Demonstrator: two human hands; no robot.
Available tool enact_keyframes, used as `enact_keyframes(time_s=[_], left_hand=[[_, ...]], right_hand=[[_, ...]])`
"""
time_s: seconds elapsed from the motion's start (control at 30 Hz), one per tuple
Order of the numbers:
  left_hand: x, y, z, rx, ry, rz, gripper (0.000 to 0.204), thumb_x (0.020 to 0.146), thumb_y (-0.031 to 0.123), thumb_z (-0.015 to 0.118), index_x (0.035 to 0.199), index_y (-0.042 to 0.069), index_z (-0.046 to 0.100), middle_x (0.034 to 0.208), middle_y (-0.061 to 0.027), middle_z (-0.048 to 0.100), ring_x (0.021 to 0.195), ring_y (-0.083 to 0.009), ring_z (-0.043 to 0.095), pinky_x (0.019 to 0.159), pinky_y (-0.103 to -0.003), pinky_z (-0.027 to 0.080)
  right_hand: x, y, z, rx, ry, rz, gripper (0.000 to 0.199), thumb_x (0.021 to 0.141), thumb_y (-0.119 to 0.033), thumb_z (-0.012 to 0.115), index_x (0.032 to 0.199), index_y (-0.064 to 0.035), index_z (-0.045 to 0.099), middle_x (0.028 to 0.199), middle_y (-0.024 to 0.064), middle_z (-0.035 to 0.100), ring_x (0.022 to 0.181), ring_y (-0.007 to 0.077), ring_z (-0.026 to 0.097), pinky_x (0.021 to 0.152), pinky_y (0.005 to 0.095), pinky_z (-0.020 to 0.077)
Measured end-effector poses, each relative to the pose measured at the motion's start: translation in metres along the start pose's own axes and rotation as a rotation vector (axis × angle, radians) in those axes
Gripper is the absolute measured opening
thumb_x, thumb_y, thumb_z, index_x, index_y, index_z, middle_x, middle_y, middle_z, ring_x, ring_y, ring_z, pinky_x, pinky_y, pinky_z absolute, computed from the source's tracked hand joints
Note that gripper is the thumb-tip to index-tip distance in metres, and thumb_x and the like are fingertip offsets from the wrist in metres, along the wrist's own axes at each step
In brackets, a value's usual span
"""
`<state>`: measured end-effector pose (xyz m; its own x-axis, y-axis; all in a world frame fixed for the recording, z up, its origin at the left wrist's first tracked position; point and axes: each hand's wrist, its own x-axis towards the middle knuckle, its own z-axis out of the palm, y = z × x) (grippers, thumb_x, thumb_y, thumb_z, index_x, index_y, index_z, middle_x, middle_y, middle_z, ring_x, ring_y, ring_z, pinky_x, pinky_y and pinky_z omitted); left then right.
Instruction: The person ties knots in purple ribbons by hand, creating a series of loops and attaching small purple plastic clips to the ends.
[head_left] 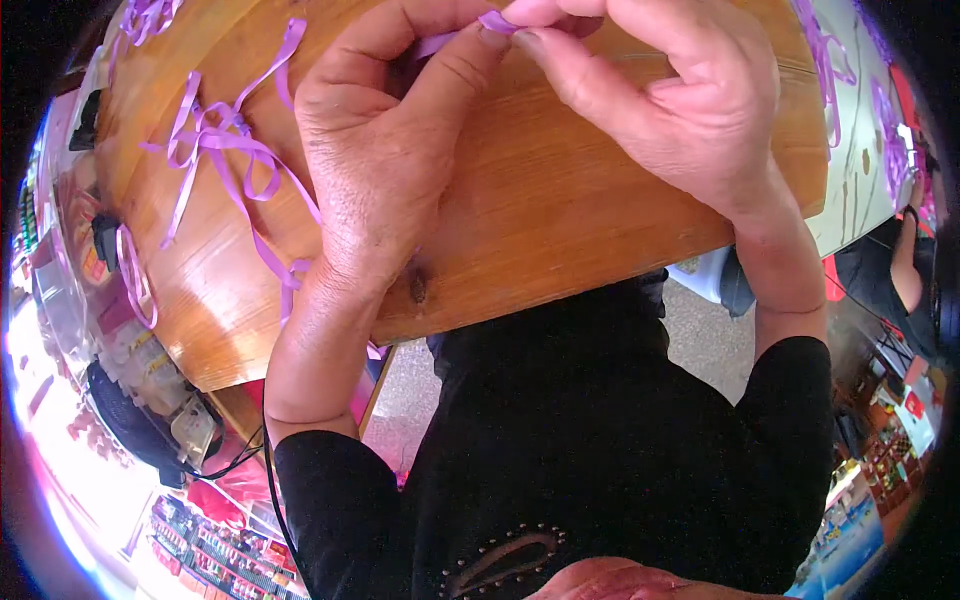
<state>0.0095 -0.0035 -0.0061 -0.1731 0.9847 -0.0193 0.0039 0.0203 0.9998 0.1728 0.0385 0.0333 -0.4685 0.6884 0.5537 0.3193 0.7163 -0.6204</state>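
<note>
Left hand (385, 150): rests over the middle of the wooden desk (560, 230), its forearm coming up across the desk's near edge; thumb and forefinger are pressed together, pinching a strip of purple ribbon (495, 20) at the top of the view.
Right hand (680, 100): lies just beside the left hand over the desk, its fingers (560, 60) curled and closed on the same strip, fingertips of both hands touching at the pinch.
Purple ribbon: a short flat length, held between the two hands above the far part of the desk; only a small piece shows between the fingertips, and a paler stretch runs off toward the left hand's palm.
Loose ribbons (225, 150): a tangle of thin purple strips lies on the desk to the left of the left hand, one strand trailing toward the desk's near edge by the wrist.
More ribbons (825, 60): further purple strips lie at the desk's right end, beyond the right hand.
Desk: rounded, glossy, orange-brown wood with a dark knot (417, 288) near the front edge, just beside the left wrist.
Clothing: the person wears a black top (600, 440) with short sleeves, seen below the desk's near edge.
</note>
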Motion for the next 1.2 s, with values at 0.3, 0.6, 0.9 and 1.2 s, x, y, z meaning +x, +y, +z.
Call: enact_keyframes(time_s=[0.3, 0.6, 0.9, 1.2], left_hand=[[-0.004, 0.002, 0.004, 0.006, 0.034, 0.027, 0.012, 0.083, 0.002, 0.061, 0.095, -0.001, 0.063, 0.083, -0.0044, 0.064, 0.067, -0.0076, 0.056, 0.056, -0.017, 0.042], [-0.011, 0.04, 0.014, 0.021, -0.047, -0.104, 0.009, 0.086, -0.002, 0.053, 0.093, 0.0, 0.06, 0.087, -0.0049, 0.062, 0.083, -0.0096, 0.056, 0.074, -0.021, 0.042], [-0.004, 0.011, 0.003, -0.045, 0.083, -0.046, 0.01, 0.086, 0.006, 0.059, 0.094, 0.003, 0.064, 0.081, -0.0004, 0.063, 0.061, -0.0022, 0.051, 0.048, -0.014, 0.036], [-0.004, 0.009, 0.002, -0.242, -0.034, -0.205, 0.015, 0.087, 0.01, 0.058, 0.098, 0.0, 0.062, 0.074, 0.0009, 0.059, 0.058, -0.0031, 0.048, 0.047, -0.015, 0.034]], right_hand=[[0.0, 0.002, -0.007, 0.198, -0.127, 0.127, 0.013, 0.066, 0.005, 0.064, 0.078, 0.0002, 0.06, 0.073, 0.0096, 0.06, 0.065, 0.0168, 0.06, 0.057, 0.0224, 0.0468], [-0.003, 0.021, 0.006, 0.234, -0.1, -0.12, 0.012, 0.072, 0.005, 0.063, 0.084, 0.002, 0.061, 0.077, 0.0097, 0.062, 0.069, 0.0149, 0.061, 0.063, 0.0222, 0.0495], [-0.002, 0.019, 0.0, 0.488, -0.131, 0.147, 0.013, 0.081, 0.007, 0.058, 0.092, 0.0038, 0.062, 0.088, 0.0109, 0.062, 0.084, 0.0152, 0.061, 0.076, 0.0231, 0.0491], [0.004, 0.01, 0.001, -0.099, -0.038, -0.217, 0.013, 0.075, 0.008, 0.062, 0.087, 0.0036, 0.064, 0.077, 0.0113, 0.062, 0.069, 0.0178, 0.06, 0.06, 0.0248, 0.047]])
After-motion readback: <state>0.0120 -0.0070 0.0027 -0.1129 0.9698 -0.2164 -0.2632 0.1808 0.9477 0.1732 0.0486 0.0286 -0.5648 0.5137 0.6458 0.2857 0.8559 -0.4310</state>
